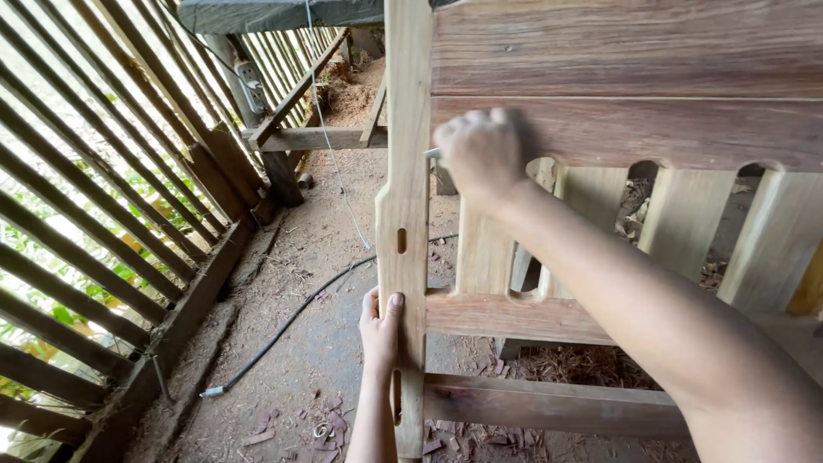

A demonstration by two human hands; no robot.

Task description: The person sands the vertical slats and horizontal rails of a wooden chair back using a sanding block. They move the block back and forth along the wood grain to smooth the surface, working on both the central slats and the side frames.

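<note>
A: What do the two hands hold?

B: The left hand (380, 330) wraps around the pale, upright wooden post (406, 214) of the furniture frame, thumb on its front face, just below the upper of the post's two narrow slots (401, 241). The right hand (482, 153) is closed in a fist around a small metal tool (432, 153); only its grey tip shows, touching the post's inner edge beside the wide reddish-brown top board (626, 86).

A: So the hands are apart?

B: Well apart, one above the other, both on the same post.

A: How many rails does the frame have?

B: Below the top board, four pale vertical slats (681, 223) can be counted, then two horizontal brown rails (506, 317), one above the other, joined into the post.

A: And around it?

B: One black cable (287, 321) lies across the dirt floor (317, 257), with wood chips (326, 420) scattered near the post's foot. A slatted dark wooden fence (103, 214) runs along the left.
</note>
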